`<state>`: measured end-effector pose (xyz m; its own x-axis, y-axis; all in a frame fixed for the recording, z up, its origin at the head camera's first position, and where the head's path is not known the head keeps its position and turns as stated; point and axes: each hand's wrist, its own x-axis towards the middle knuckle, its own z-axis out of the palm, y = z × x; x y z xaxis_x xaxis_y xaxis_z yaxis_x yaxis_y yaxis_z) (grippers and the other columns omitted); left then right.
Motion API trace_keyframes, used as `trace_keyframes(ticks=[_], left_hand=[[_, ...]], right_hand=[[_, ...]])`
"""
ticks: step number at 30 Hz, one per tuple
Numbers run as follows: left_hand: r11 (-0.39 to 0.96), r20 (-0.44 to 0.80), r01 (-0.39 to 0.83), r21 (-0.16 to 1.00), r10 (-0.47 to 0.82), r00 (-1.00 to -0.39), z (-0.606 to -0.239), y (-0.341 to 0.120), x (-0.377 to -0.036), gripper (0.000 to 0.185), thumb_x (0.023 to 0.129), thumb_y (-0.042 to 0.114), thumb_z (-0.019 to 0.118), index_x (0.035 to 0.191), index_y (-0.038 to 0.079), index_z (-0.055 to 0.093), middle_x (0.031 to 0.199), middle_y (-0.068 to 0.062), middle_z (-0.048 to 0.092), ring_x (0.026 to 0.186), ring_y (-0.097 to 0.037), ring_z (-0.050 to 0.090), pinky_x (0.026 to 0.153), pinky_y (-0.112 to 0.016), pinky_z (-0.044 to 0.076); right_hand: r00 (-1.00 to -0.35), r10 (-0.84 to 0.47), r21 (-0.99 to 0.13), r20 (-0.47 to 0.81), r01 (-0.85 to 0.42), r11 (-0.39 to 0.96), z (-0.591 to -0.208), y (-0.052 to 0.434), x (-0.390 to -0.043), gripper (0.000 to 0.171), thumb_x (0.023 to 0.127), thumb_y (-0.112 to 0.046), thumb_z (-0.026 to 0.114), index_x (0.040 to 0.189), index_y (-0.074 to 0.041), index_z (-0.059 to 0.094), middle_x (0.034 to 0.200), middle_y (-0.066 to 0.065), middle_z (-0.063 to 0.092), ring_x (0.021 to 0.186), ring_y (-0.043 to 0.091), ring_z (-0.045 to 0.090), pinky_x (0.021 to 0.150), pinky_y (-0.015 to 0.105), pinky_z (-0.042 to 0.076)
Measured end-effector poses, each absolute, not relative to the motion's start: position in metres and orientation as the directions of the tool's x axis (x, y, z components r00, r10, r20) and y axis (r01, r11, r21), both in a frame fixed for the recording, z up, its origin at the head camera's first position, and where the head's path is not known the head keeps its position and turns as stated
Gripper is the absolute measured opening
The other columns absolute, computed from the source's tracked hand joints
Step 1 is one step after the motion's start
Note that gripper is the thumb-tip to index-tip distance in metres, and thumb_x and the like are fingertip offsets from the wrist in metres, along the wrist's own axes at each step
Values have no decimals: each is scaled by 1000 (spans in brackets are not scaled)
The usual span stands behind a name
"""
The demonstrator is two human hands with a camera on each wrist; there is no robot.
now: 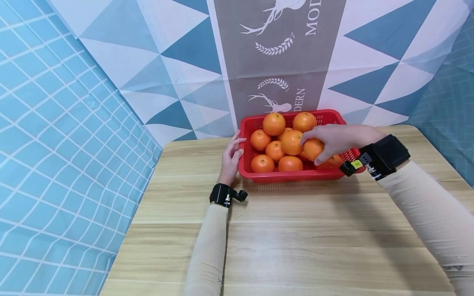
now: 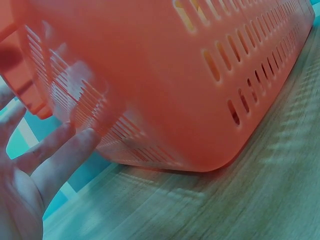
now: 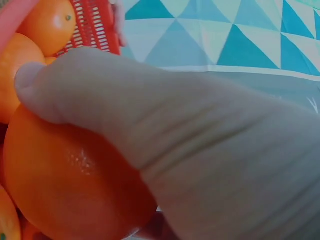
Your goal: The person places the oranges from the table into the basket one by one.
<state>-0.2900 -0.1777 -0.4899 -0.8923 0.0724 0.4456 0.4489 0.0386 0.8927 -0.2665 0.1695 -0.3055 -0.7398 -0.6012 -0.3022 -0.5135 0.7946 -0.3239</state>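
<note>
A red slotted plastic basket (image 1: 296,176) stands at the back of the wooden table (image 1: 296,242) and holds several oranges (image 1: 274,123). My right hand (image 1: 327,139) reaches into its right half and grips one orange (image 1: 312,149), fingers over the top and thumb under the near side. In the right wrist view the thumb (image 3: 150,115) lies across that orange (image 3: 75,185), with more oranges (image 3: 47,22) and the basket wall (image 3: 92,25) behind. My left hand (image 1: 231,158) is at the basket's left end, its straight fingers (image 2: 55,155) against the basket's wall (image 2: 165,75).
Patterned blue, white and grey cloth (image 1: 281,65) hangs close behind the basket, and a blue grid cloth (image 1: 66,156) runs along the table's left side. Bare wooden tabletop stretches from the basket to the near edge.
</note>
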Motion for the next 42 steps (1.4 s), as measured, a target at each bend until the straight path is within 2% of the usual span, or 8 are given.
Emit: trace_keyframes(ticks=[5, 9, 16, 21, 25, 30, 35, 42], left_hand=[[39, 443, 447, 894, 72, -893, -489, -178, -289, 41, 108, -1, 48, 146, -13, 62, 184, -12, 40, 173, -35, 36, 132, -39, 46], [27, 458, 461, 887, 76, -886, -495, -181, -296, 40, 109, 3, 51, 145, -7, 65, 184, -11, 41, 173, -34, 36, 131, -36, 48], [34, 439, 442, 896, 78, -895, -490, -180, -290, 41, 109, 0, 48, 146, -10, 63, 184, -11, 39, 173, -35, 36, 132, -44, 47], [24, 445, 449, 893, 89, -891, -511, -190, -306, 38, 111, 9, 54, 145, 4, 70, 184, -5, 42, 171, -29, 41, 127, -36, 53], [5, 441, 444, 896, 97, -892, -520, -191, -313, 38, 111, 7, 55, 145, 9, 72, 184, -4, 41, 171, -30, 41, 127, -39, 54], [-42, 409, 407, 912, 124, -904, -557, -202, -350, 39, 111, 9, 59, 145, 20, 74, 183, 13, 41, 171, -18, 40, 124, -35, 55], [-55, 412, 408, 911, 143, -900, -566, -206, -358, 41, 111, 10, 58, 146, 26, 74, 182, 19, 41, 171, -10, 39, 126, -31, 52], [52, 405, 409, 911, 72, -911, -489, -178, -289, 41, 110, -2, 47, 148, -9, 62, 185, -10, 38, 174, -34, 36, 132, -46, 46]], right_hand=[[-716, -630, -320, -302, -546, 774, -314, 165, -268, 62, 85, -27, 98, 140, -19, 70, 138, 15, 68, 128, 34, 59, 109, 63, 59], [-712, -627, -313, -317, -546, 777, -319, 165, -270, 60, 86, -31, 97, 140, -23, 71, 138, 13, 68, 128, 33, 58, 108, 63, 57], [-677, -657, -385, -331, -539, 749, -329, 169, -275, 54, 90, -30, 94, 140, -24, 72, 139, 11, 67, 131, 32, 56, 110, 62, 55], [-673, -670, -413, -314, -539, 735, -335, 169, -276, 56, 92, -31, 92, 144, -23, 73, 144, 13, 68, 135, 34, 55, 115, 66, 53], [-676, -670, -404, -307, -545, 735, -338, 165, -275, 57, 92, -30, 90, 145, -22, 73, 142, 11, 69, 133, 34, 55, 115, 64, 53], [-686, -665, -382, -294, -553, 740, -343, 162, -273, 57, 92, -30, 87, 146, -21, 72, 142, 8, 71, 134, 33, 56, 116, 63, 54], [-695, -645, -373, -318, -533, 759, -348, 162, -273, 61, 95, -37, 84, 152, -22, 68, 150, 11, 69, 139, 35, 56, 120, 69, 52], [-703, -633, -359, -325, -527, 770, -350, 164, -273, 62, 98, -43, 82, 154, -22, 66, 154, 11, 67, 142, 36, 55, 122, 72, 51]])
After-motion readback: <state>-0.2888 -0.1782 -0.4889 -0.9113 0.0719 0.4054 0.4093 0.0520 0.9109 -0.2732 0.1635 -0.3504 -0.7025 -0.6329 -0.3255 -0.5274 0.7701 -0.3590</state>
